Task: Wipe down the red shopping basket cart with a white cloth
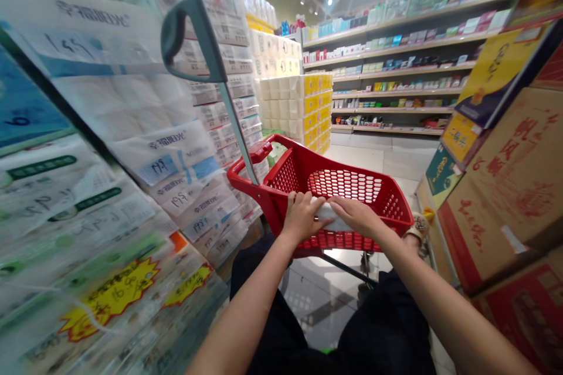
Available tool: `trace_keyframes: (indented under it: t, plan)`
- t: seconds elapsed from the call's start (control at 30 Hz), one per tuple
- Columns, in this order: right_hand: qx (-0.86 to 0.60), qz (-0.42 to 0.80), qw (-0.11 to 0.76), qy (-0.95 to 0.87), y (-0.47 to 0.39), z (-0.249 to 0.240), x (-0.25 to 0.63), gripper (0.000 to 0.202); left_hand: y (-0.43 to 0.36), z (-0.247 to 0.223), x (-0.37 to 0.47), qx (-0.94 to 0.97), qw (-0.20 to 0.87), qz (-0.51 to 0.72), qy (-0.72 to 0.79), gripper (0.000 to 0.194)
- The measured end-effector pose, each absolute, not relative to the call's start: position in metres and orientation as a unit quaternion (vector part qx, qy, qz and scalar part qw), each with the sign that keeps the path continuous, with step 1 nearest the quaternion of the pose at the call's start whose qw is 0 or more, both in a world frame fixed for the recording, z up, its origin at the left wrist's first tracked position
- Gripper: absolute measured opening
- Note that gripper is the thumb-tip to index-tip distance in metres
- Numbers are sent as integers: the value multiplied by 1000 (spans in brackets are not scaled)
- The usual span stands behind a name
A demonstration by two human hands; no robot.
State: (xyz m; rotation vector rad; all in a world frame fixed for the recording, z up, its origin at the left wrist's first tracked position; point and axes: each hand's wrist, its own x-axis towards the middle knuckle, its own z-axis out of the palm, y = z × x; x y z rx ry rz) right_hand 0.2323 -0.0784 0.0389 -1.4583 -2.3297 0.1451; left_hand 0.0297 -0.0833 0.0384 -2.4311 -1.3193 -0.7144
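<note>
A red plastic shopping cart (398, 208) with perforated walls stands in front of my knees. At its near side, my left hand (303, 217) and my right hand (356, 214) grip a small white pack (333, 218) between them. My left fingers curl over its left end and the cart's rim, thumb pointing right. My right fingers lie bent over its top right part. Much of the pack is covered by the hands, so its kind cannot be made out. The cart's metal pole with a grey handle (211, 41) rises on the left.
Stacked paper packs (171, 146) with handwritten prices rise close on the left. Cardboard cartons (514, 170) line the right side. Yellow-and-white tissue bundles (316, 108) stand ahead, before long shelves (396, 73) of small goods. A foot in a beige shoe (417, 227) shows beside the cart.
</note>
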Motion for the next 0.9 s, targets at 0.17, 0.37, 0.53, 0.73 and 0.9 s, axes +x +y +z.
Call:
trace_keyframes:
  t: [0.17,0.37,0.53,0.73,0.9]
  plan:
    - [-648,-52,160,-743,-87,29,257,58,-85,37,33,-838,153,-245,-464,31]
    - [-676,-70,144,-720,-92,26,256,67,-84,43,28,-853,177,-221,-439,26]
    - [-677,-53,136,-722,-90,31,253,73,-78,52,4,-856,204,-225,-418,27]
    - [-674,-51,132,-725,-86,29,243,75,-89,77,-10,-792,229,-267,-500,44]
    - [-666,-51,138,-731,-86,27,231,75,-92,80,18,-779,221,-293,-507,53]
